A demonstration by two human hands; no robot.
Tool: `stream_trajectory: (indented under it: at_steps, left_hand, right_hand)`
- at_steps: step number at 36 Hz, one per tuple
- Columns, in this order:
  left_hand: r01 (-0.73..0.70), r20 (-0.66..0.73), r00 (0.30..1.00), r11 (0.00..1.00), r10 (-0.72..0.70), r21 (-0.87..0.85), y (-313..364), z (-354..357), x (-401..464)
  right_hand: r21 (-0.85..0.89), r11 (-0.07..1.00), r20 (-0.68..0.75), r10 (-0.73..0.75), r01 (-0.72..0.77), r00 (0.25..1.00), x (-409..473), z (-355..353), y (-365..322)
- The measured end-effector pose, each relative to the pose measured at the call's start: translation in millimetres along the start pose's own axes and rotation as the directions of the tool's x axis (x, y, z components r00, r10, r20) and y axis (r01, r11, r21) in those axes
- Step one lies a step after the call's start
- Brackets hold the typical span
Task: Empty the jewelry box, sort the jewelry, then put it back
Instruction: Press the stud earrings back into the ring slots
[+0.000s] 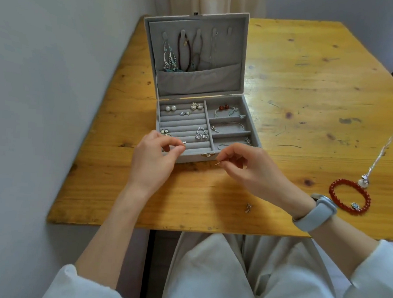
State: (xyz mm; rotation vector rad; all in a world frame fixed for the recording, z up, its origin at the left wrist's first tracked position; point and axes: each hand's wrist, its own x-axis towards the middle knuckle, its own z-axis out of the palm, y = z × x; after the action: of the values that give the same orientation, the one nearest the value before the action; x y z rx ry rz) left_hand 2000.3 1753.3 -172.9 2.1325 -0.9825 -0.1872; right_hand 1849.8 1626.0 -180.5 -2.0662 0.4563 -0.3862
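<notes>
An open grey velvet jewelry box stands on the wooden table. Necklaces hang inside its raised lid. Earrings sit in the ring rolls on the left, and bracelets lie in the compartments on the right. My left hand hovers over the box's front left corner, its thumb and fingers pinching something tiny. My right hand, in front of the box's clasp, pinches a small earring whose thin gold post sticks out to the left.
A red bead bracelet and a silver pendant chain lie on the table at the right. A small silver earring lies near the front edge. A wall runs along the table's left side. A watch is on my right wrist.
</notes>
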Motion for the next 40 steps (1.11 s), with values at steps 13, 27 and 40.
stream_trajectory:
  at_steps: [13, 27, 40]
  left_hand:
    - [0.03, 0.167, 0.981, 0.933, -0.096, 0.359, 3, 7, 32]
    - [-0.046, 0.0, 0.999, 0.934, 0.05, 0.354, -5, 12, 24]
    - [-0.126, -0.225, 0.953, 0.938, 0.205, 0.322, -28, 25, -10]
  right_hand:
    - [0.014, 0.999, -0.072, 0.044, -0.044, 0.996, 5, -8, 10]
    - [-0.282, 0.946, -0.088, -0.193, 0.162, 0.977, 48, 12, -10]
    - [-0.453, 0.857, 0.132, -0.207, 0.244, 0.97, 72, 28, -1]
